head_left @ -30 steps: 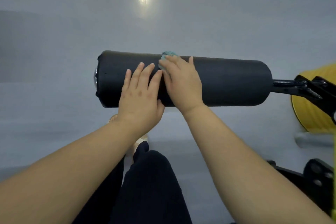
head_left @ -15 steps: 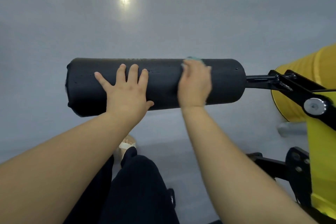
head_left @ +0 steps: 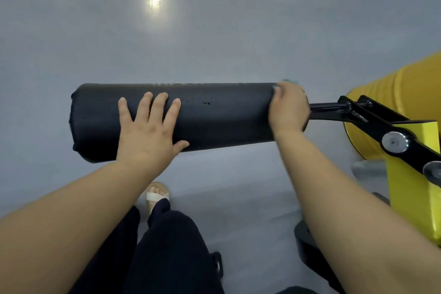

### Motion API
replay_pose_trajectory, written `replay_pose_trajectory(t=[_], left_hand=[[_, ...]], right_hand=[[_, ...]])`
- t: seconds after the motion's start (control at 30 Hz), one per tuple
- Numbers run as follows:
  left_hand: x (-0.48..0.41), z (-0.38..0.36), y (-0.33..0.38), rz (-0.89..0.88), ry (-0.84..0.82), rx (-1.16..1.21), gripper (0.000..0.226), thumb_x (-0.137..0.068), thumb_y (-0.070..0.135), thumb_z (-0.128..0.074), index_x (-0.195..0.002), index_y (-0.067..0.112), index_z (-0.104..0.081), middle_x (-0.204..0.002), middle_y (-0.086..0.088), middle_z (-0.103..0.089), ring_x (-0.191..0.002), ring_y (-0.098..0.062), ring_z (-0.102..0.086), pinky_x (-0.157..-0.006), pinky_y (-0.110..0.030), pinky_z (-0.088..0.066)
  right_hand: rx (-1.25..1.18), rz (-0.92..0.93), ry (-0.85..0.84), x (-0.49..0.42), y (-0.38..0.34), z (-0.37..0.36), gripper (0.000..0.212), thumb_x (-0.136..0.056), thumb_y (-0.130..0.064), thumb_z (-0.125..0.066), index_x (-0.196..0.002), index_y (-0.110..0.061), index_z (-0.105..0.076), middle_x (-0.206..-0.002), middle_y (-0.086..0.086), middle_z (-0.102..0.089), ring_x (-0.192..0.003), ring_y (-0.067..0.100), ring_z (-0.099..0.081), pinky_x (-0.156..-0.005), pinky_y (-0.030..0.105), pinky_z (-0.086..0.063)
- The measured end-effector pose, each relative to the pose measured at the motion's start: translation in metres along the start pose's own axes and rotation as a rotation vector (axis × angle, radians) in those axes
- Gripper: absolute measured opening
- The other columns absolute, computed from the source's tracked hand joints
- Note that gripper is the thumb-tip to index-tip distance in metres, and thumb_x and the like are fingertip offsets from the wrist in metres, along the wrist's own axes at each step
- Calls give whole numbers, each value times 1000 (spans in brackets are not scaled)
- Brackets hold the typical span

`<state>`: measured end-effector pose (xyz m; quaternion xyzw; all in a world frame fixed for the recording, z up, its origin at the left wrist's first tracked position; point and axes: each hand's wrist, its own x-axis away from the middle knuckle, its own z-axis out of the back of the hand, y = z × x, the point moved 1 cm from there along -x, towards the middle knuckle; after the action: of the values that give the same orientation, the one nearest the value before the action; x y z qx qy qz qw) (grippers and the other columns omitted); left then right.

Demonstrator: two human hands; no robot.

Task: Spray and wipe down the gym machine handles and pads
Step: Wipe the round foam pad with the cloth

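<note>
On the pad (head_left: pixel 226 122), left hand (head_left: pixel 146 136) lies flat; right hand (head_left: pixel 288 110) clutches cloth (head_left: pixel 290 81) at end.

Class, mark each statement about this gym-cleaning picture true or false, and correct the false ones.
1. The left hand lies flat, fingers spread, on the black cylindrical roller pad. True.
2. The right hand is at the pad's free end. False: it is at the end next to the black metal bracket.
3. A small teal cloth peeks out above the right hand. True.
4. The machine frame beside the pad is red. False: the metal machine frame is yellow.
</note>
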<state>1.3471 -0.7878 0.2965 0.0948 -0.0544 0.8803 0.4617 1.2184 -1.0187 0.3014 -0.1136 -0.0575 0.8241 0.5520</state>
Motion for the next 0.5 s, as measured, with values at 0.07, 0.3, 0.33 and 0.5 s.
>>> replay_pose_trajectory(t=[0.07, 0.3, 0.33, 0.5], left_hand=[[-1, -1, -1, -1, 6, 7, 85, -87, 65, -34, -151, 19, 0, -155, -8, -6, -143, -29, -2, -111, -59, -2], [4, 3, -4, -31, 25, 16, 82, -88, 59, -42, -151, 21, -6, -155, -8, -11, -142, -29, -7, -113, -55, -4], [6, 3, -5, -36, 18, 7, 81, -89, 58, -40, -151, 22, -2, -155, -7, -8, -143, -29, -5, -113, -55, -3], [14, 1, -2, -58, 3, -38, 77, -95, 50, -33, -148, 21, 14, -157, -8, 5, -145, -29, 3, -113, -55, 0]], right_hand=[[16, 147, -80, 21, -46, -7, 28, -99, -22, -37, -100, -15, -64, -108, 7, -63, -103, 30, -54, -76, 32, -38], [-191, 756, -85, 56, -60, -18, 30, -88, -19, -46, -103, -8, -70, -110, 10, -68, -99, 30, -64, -98, 52, -41], [-173, 718, -102, 44, -43, -15, 30, -89, -19, -45, -103, -8, -69, -113, 10, -67, -103, 29, -62, -100, 54, -38], [-77, 150, -99, -1, 21, 4, 28, -98, -19, -42, -115, -12, -64, -122, 8, -60, -118, 26, -50, -100, 37, -36]])
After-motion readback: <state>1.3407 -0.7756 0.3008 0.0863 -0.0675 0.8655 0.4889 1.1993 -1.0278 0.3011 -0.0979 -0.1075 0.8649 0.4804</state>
